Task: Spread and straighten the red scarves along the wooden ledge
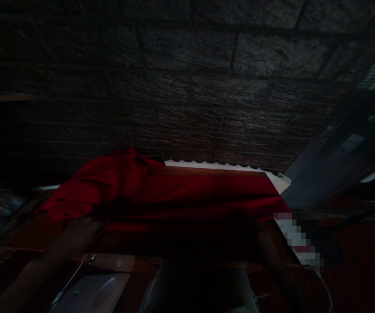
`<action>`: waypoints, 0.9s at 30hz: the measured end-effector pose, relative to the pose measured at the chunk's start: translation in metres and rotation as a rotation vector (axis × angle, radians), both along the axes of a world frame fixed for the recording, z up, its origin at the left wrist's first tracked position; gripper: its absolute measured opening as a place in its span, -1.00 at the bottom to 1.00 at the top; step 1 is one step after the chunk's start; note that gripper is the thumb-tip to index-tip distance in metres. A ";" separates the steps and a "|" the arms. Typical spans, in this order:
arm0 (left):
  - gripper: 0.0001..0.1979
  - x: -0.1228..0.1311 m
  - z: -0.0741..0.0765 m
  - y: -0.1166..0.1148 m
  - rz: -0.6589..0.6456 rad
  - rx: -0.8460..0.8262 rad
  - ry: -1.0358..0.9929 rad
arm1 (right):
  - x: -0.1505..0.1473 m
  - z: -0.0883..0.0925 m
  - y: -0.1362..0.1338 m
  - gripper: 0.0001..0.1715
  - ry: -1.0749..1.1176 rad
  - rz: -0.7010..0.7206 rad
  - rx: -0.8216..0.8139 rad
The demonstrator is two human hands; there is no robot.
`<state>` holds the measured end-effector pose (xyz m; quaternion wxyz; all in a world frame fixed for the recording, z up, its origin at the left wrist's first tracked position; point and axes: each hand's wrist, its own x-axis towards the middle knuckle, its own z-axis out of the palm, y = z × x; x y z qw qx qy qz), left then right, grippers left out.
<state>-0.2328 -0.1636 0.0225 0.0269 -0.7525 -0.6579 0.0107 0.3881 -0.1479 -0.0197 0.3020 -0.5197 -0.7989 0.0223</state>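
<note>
A red cloth (174, 191) lies spread across a table, bunched up at its left end. My left hand (81, 230) rests on the cloth's near left edge, its fingers lost in the dark. My right hand (266, 243) reaches to the cloth's near right edge and is barely visible in shadow. Under the cloth's far edge shows a white scalloped board (213, 164).
A dark brick wall (187, 87) stands behind the table. A grey slanted panel (331, 165) rises at the right. A white device (296, 243) lies at the right of the cloth. A flat shiny sheet (92, 291) sits near my left forearm.
</note>
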 end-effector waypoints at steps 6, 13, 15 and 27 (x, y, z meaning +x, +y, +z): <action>-0.36 0.005 -0.010 -0.010 -0.217 0.192 0.006 | 0.014 0.004 0.000 -0.41 -0.094 0.021 0.009; -0.40 0.026 0.024 -0.016 0.111 0.416 -0.004 | 0.030 -0.011 -0.020 -0.74 -0.104 -0.012 0.059; -0.39 0.027 0.030 -0.014 0.232 0.389 -0.010 | 0.029 -0.010 -0.022 -0.80 -0.069 0.016 0.070; -0.59 -0.023 0.076 -0.037 0.625 0.642 -0.139 | 0.008 0.007 -0.023 -0.68 0.015 0.001 0.100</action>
